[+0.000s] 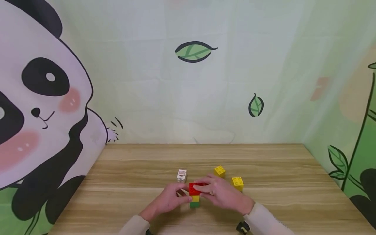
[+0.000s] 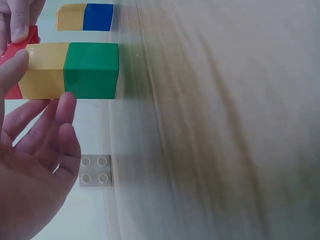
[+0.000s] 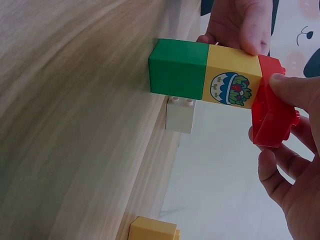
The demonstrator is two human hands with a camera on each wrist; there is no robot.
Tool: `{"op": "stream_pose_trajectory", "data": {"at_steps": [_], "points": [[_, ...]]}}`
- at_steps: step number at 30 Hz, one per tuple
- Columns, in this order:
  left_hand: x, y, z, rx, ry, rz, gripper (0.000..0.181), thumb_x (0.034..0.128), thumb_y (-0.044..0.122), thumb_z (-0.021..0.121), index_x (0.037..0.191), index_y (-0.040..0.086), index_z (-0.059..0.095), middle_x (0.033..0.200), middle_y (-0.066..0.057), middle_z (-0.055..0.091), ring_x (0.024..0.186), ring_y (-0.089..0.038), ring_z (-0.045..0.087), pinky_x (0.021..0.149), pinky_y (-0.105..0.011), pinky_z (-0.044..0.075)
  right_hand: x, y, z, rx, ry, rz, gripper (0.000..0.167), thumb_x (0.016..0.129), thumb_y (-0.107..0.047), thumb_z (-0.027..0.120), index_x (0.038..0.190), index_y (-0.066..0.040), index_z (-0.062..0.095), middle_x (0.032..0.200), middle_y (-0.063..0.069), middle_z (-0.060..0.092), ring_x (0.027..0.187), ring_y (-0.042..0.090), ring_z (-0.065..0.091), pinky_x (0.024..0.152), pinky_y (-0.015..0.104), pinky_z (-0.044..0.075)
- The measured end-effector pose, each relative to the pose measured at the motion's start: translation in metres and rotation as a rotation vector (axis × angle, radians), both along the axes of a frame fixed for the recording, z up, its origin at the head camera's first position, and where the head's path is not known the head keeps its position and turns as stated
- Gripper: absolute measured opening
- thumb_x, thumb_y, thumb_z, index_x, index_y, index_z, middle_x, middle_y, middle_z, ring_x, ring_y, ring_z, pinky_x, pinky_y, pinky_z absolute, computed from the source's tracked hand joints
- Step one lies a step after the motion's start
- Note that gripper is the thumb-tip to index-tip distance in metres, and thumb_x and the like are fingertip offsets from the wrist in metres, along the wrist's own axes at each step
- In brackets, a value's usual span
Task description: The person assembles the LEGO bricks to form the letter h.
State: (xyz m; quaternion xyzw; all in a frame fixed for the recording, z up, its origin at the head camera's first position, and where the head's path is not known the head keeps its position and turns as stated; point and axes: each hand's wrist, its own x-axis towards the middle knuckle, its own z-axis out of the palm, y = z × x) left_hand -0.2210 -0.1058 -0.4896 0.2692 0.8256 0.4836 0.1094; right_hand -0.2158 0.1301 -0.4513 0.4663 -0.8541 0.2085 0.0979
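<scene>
A stack stands on the table: a green block (image 3: 178, 68) at the bottom, a yellow block (image 3: 232, 76) with a printed picture above it, and a longer red block (image 3: 272, 107) on top, reaching out past the yellow one toward the right hand. My left hand (image 1: 171, 198) grips the stack at the yellow block, thumb on one side and fingers on the other; in the left wrist view the thumb lies near the red-yellow joint. My right hand (image 1: 222, 193) holds the red block between thumb and fingers.
Behind the stack, a white block (image 1: 181, 175) with a printed picture lies to the left. Two yellow-topped blocks, one farther back (image 1: 219, 171) and one nearer (image 1: 237, 183), stand to the right on the wooden table (image 1: 132, 166). The left wrist view shows blue (image 2: 98, 17) under a yellow block.
</scene>
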Motion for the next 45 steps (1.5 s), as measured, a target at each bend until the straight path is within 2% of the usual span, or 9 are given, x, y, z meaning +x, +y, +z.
{"op": "stream_pose_trajectory", "data": {"at_steps": [8, 17, 23, 27, 33, 35, 40, 42, 45], "points": [[0.000, -0.002, -0.002, 0.030, 0.022, 0.042, 0.029, 0.0856, 0.029, 0.070, 0.111, 0.016, 0.067, 0.103, 0.006, 0.065, 0.086, -0.011, 0.061, 0.073, -0.028, 0.050, 0.000, 0.000, -0.001, 0.023, -0.003, -0.020, 0.039, 0.087, -0.018, 0.070, 0.125, -0.020, 0.062, 0.128, -0.001, 0.059, 0.106, 0.015, 0.055, 0.085, 0.024, 0.049], [0.000, 0.000, -0.003, 0.010, 0.084, 0.046, 0.029, 0.0859, 0.033, 0.070, 0.110, 0.017, 0.068, 0.102, 0.007, 0.066, 0.084, -0.009, 0.061, 0.071, -0.027, 0.050, -0.001, 0.004, -0.004, -0.042, -0.007, -0.049, 0.037, 0.082, -0.018, 0.075, 0.118, -0.018, 0.068, 0.123, 0.000, 0.062, 0.102, 0.016, 0.061, 0.080, 0.020, 0.050], [0.000, 0.003, -0.004, 0.005, 0.075, 0.067, 0.029, 0.0857, 0.033, 0.070, 0.108, 0.016, 0.068, 0.102, 0.007, 0.066, 0.083, -0.009, 0.061, 0.071, -0.027, 0.050, 0.000, 0.008, -0.004, -0.046, -0.077, -0.101, 0.030, 0.084, -0.021, 0.073, 0.114, -0.017, 0.069, 0.121, 0.002, 0.062, 0.103, 0.016, 0.061, 0.081, 0.022, 0.050], [0.001, 0.005, -0.003, 0.023, 0.064, 0.080, 0.029, 0.0859, 0.031, 0.070, 0.110, 0.014, 0.067, 0.104, 0.006, 0.066, 0.083, -0.010, 0.061, 0.071, -0.027, 0.050, 0.000, 0.009, -0.003, -0.037, -0.074, -0.088, 0.028, 0.085, -0.019, 0.072, 0.113, -0.017, 0.068, 0.122, 0.002, 0.061, 0.105, 0.015, 0.060, 0.084, 0.026, 0.050], [0.005, 0.008, 0.000, 0.052, 0.052, 0.109, 0.037, 0.0853, 0.024, 0.071, 0.119, 0.012, 0.062, 0.106, 0.004, 0.065, 0.084, -0.011, 0.061, 0.071, -0.027, 0.049, -0.001, 0.011, -0.004, -0.019, -0.040, -0.074, 0.027, 0.087, -0.020, 0.070, 0.114, -0.016, 0.068, 0.123, 0.003, 0.061, 0.106, 0.016, 0.060, 0.086, 0.027, 0.050], [0.011, 0.010, 0.010, 0.059, 0.045, 0.115, 0.037, 0.0857, 0.020, 0.071, 0.119, 0.009, 0.061, 0.107, 0.000, 0.065, 0.084, -0.014, 0.061, 0.071, -0.027, 0.048, -0.001, 0.010, -0.004, -0.016, -0.038, -0.076, 0.028, 0.087, -0.020, 0.070, 0.114, -0.016, 0.068, 0.123, 0.003, 0.061, 0.106, 0.016, 0.060, 0.085, 0.028, 0.050], [0.011, 0.009, 0.008, 0.077, 0.040, 0.119, 0.036, 0.0861, 0.022, 0.071, 0.118, 0.008, 0.061, 0.107, -0.001, 0.065, 0.084, -0.015, 0.062, 0.072, -0.028, 0.049, 0.001, 0.010, -0.004, 0.002, -0.028, -0.089, 0.029, 0.087, -0.021, 0.070, 0.115, -0.017, 0.067, 0.124, 0.002, 0.061, 0.107, 0.016, 0.059, 0.086, 0.028, 0.050], [0.006, 0.008, -0.002, 0.077, 0.046, 0.122, 0.037, 0.0855, 0.026, 0.071, 0.118, 0.011, 0.062, 0.107, 0.003, 0.065, 0.083, -0.012, 0.061, 0.071, -0.027, 0.049, 0.002, 0.010, -0.002, 0.010, -0.022, -0.097, 0.030, 0.086, -0.020, 0.071, 0.116, -0.017, 0.067, 0.124, 0.003, 0.060, 0.108, 0.017, 0.058, 0.087, 0.030, 0.050], [0.005, 0.009, -0.002, 0.069, 0.042, 0.128, 0.036, 0.0854, 0.029, 0.071, 0.117, 0.012, 0.063, 0.106, 0.003, 0.065, 0.082, -0.011, 0.061, 0.071, -0.027, 0.050, 0.004, 0.014, 0.000, 0.011, -0.011, -0.119, 0.033, 0.086, -0.018, 0.071, 0.118, -0.015, 0.065, 0.125, 0.003, 0.060, 0.111, 0.019, 0.056, 0.090, 0.035, 0.048]]}}
